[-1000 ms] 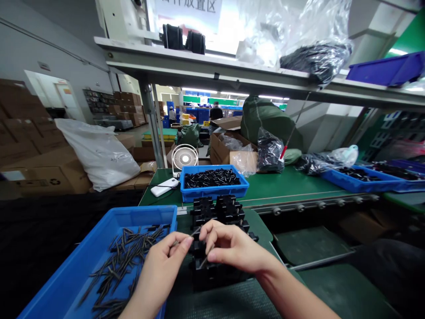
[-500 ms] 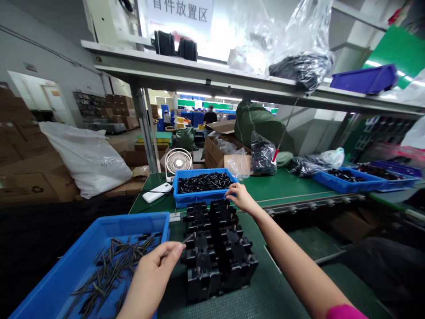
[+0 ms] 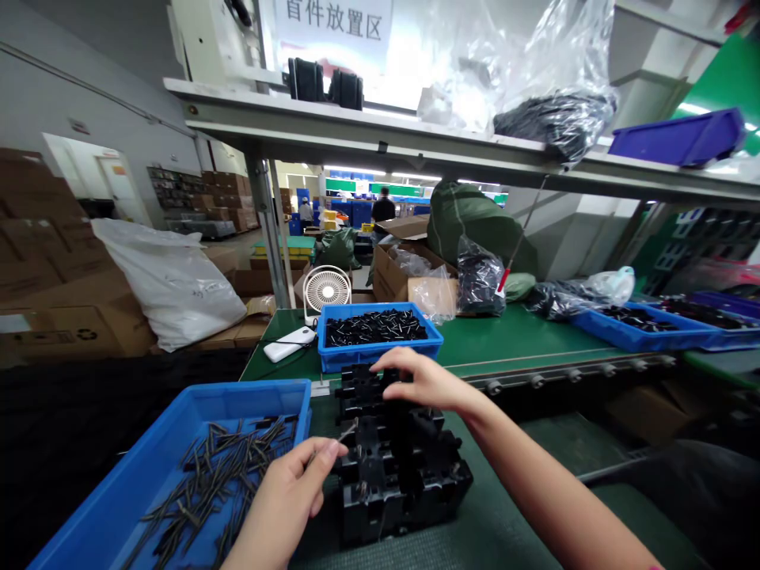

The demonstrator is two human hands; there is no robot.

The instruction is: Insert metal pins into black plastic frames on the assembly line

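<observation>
My left hand [image 3: 290,487] pinches a thin metal pin [image 3: 349,431] between thumb and forefinger. The pin points up and right over the left row of black plastic housings [image 3: 377,507], which stand side by side on the green bench. Small metal pins poke up from some of their tops. Above the far end of these housings hovers my right hand [image 3: 424,380], its thumb and fingers apart and nothing visible between them; it hides part of the housings. Left of my left hand is a blue bin [image 3: 172,412] with dark, thin rod-like pieces [image 3: 207,483] lying loose in it.
Behind the housings sits a blue tray [image 3: 380,354] of small black parts. A white fan [image 3: 328,291] and a white device [image 3: 290,343] stand beside it. Overhead runs a shelf [image 3: 416,142] with bagged parts. More blue trays [image 3: 629,336] are at right.
My right hand has come from the edge of the blue tray toward me, over the housings, and its fingers have spread. My left hand keeps the pin near the left row.
</observation>
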